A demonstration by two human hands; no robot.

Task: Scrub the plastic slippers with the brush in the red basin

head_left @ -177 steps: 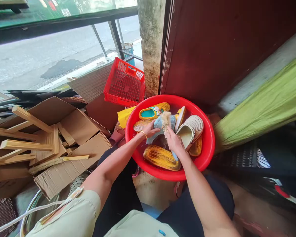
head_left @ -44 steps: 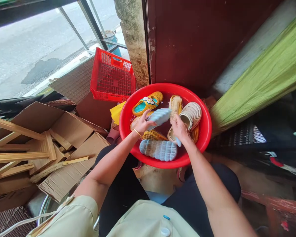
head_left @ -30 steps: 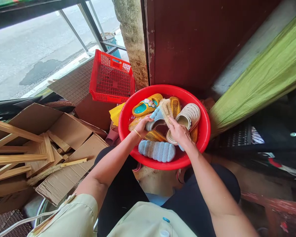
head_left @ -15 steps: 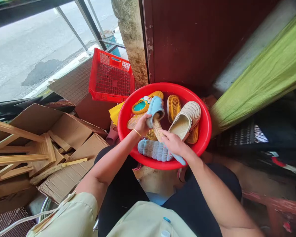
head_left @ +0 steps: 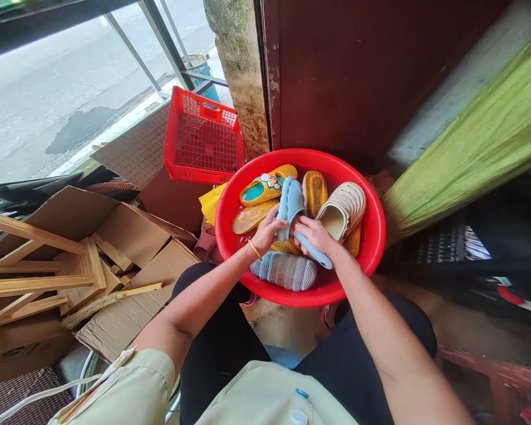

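Note:
My left hand [head_left: 266, 231] is closed on the side of a light blue clog [head_left: 291, 198], held over a red basin [head_left: 377, 239]. In my right hand [head_left: 315, 234] is a scrub brush [head_left: 314, 250] with a blue handle; its bristle end is hidden in the clog's opening. Below my hands a matching blue-grey clog [head_left: 285, 270] lies sole up. To the right rests a large cream clog [head_left: 347, 203]. Yellow footwear fills the far side: a slipper with a teal lining [head_left: 262, 189], and an upturned sole [head_left: 315, 192].
A red plastic crate [head_left: 203, 139] stands beyond the basin's left side. Cardboard [head_left: 146, 236] and a wooden stool [head_left: 71, 271] lie on the left. Green cloth [head_left: 464, 136] hangs at the right, near a dark red door [head_left: 358, 71].
The brush has gone into the blue clog; its bristles showed before and are now hidden. My right hand has moved up against the clog's opening, and the clog has turned more upright.

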